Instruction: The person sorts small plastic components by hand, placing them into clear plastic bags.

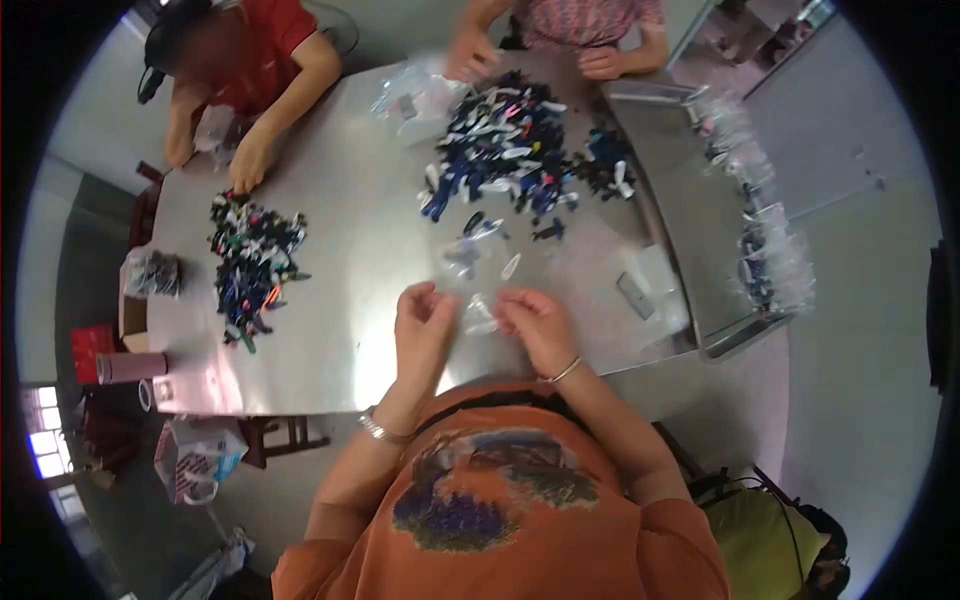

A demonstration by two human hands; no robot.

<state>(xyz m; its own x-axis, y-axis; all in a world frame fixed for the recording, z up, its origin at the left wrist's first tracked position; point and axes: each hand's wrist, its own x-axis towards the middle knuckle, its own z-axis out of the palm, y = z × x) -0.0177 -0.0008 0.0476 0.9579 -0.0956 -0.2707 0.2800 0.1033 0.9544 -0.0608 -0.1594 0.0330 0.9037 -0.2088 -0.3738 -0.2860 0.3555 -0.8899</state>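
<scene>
A small clear plastic bag [478, 318] is stretched between my hands near the table's front edge. Dark pieces show through its far part. My left hand [425, 325] has its fingers closed at the bag's left side. On the right side, my right hand [537, 325] pinches the bag between thumb and fingers. A slim white piece [511, 266] lies just beyond my right fingertips. Farther off, a big pile of small elongated pieces [510, 145], dark blue, black and white, covers the table; their exact kind is too small to make out.
A second pile [255, 265] lies left, touched by a co-worker's hand [252, 160]. Another person's hand [472, 52] is by the far pile. Clear bags [660, 290] with a grey piece [635, 295] lie right, beside a metal tray [705, 240]. A pink cup [132, 368] stands left.
</scene>
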